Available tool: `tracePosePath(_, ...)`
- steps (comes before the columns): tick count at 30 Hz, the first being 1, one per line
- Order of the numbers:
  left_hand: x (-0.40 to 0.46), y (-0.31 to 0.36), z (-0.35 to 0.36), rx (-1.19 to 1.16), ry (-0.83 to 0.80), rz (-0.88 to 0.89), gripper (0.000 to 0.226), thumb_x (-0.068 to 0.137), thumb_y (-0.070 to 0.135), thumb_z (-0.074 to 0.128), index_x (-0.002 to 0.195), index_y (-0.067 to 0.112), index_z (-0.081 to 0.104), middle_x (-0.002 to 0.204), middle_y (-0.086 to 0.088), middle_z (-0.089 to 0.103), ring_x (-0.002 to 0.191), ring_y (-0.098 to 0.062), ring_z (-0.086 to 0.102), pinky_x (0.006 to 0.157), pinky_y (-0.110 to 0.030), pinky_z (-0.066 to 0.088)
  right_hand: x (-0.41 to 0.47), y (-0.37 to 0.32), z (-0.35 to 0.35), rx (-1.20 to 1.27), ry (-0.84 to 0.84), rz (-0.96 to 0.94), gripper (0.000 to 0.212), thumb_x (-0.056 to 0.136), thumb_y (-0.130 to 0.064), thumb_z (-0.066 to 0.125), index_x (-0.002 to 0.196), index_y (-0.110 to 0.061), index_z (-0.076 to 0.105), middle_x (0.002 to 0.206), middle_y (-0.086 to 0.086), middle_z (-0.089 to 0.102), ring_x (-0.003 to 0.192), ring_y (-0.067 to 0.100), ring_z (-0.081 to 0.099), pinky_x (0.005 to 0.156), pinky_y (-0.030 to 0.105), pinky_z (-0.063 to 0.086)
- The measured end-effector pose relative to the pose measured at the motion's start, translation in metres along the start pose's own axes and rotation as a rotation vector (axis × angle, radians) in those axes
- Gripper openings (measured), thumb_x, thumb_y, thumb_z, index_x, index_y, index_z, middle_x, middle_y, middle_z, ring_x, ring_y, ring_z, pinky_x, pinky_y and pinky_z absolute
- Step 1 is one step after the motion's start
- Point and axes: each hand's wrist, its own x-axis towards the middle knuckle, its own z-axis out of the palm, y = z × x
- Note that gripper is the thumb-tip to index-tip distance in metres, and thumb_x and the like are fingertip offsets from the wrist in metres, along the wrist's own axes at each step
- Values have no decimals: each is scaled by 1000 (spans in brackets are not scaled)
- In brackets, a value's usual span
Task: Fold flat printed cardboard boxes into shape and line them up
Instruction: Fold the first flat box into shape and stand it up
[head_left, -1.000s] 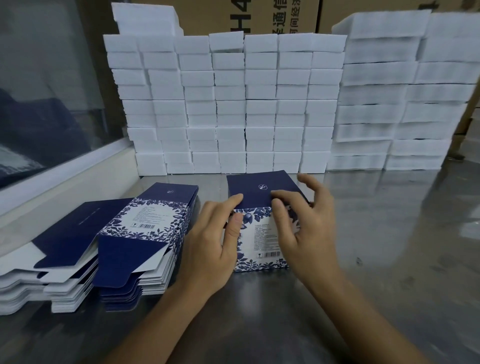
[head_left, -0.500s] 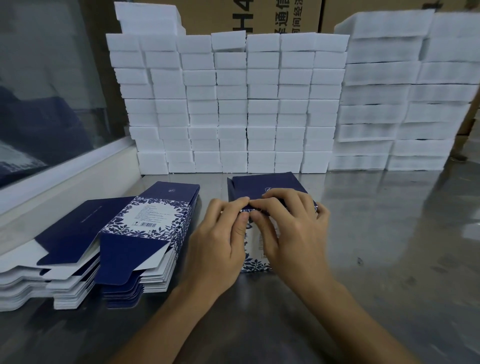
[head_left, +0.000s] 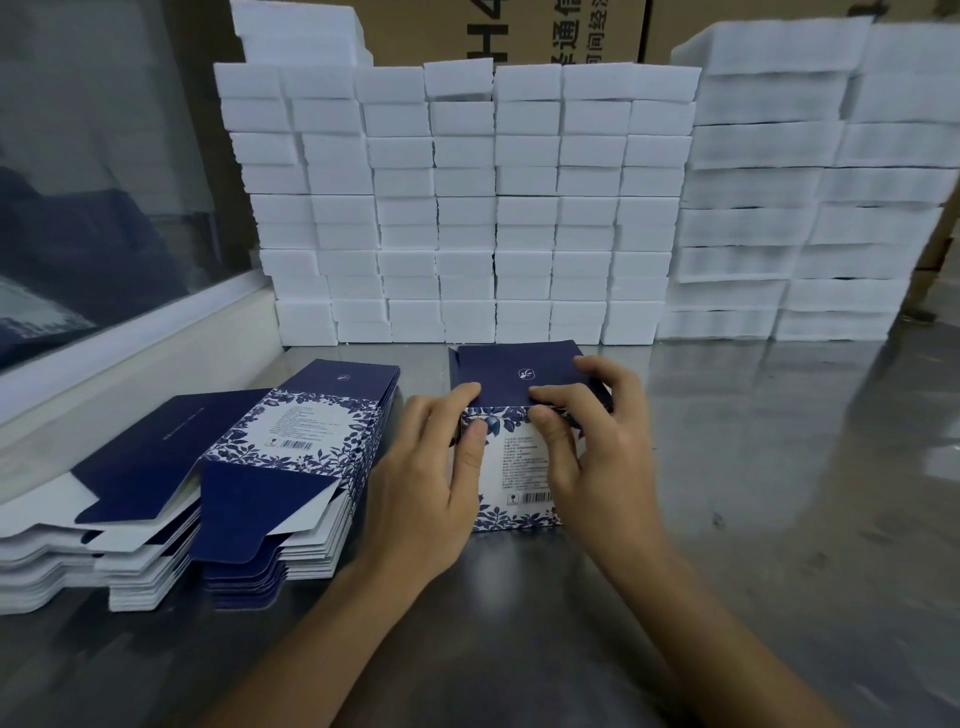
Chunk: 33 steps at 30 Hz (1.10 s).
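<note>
A blue-and-white floral printed box (head_left: 519, 467) stands opened into shape on the steel table, its dark blue top flap (head_left: 519, 371) lying back towards the white blocks. My left hand (head_left: 431, 478) holds the box's left side, thumb on the front panel and index finger at the flap's fold. My right hand (head_left: 587, 447) grips the right side, thumb on the front and fingers curled over the top edge. A stack of flat boxes (head_left: 291, 457) lies to the left of my left hand.
A second stack of flat boxes (head_left: 67, 519) lies at the far left by a white ledge (head_left: 130, 358). Walls of white foam blocks (head_left: 467, 208) stand behind the box and at the back right (head_left: 805, 182). Brown cartons rise behind them.
Both hands have moved from pressing the top closed together to the box's sides. The dark blue flap now lies open and back, and more of the front panel shows.
</note>
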Motion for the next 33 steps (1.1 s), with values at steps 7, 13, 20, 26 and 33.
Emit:
tracePosePath(7, -3, -8, 4, -35, -14, -44, 46, 97, 50, 37, 140, 34, 37, 121, 13, 44, 98, 0, 47, 76, -23, 42, -6, 7, -5, 335, -39, 308, 19, 104, -31, 47, 120, -36, 56, 110, -11, 67, 96, 3, 65, 73, 24, 53)
tracePosePath(13, -4, -6, 2, -74, -14, -59, 48, 97, 51, 42, 140, 31, 41, 127, 16, 46, 109, -6, 52, 82, -28, 49, -1, 9, -3, 275, 30, 259, 20, 102, -18, 52, 100, -38, 55, 97, -9, 67, 85, 8, 64, 65, 24, 51)
tracePosePath(20, -5, -10, 0, -130, -21, -143, 49, 93, 54, 48, 139, 41, 38, 130, 17, 54, 72, -29, 61, 71, -38, 54, 6, 14, -10, 431, 84, 383, 22, 104, -14, 49, 106, -31, 62, 93, -6, 70, 78, 8, 63, 64, 24, 51)
tracePosePath(26, -4, -16, 0, -157, -80, -149, 57, 95, 51, 39, 144, 63, 13, 150, 20, 41, 96, -1, 63, 76, -34, 57, 9, 20, -16, 475, -78, 536, 82, 72, -47, 79, 142, -46, 35, 133, -10, 52, 114, 7, 58, 83, 24, 52)
tracePosePath(33, -6, -12, 7, -420, -200, -197, 70, 86, 74, 38, 148, 58, 10, 156, 34, 13, 144, 10, 9, 119, -30, 17, -8, 19, -1, 518, -264, 438, 124, 50, -52, 91, 147, -55, 14, 135, -16, 54, 115, -6, 60, 88, 24, 58)
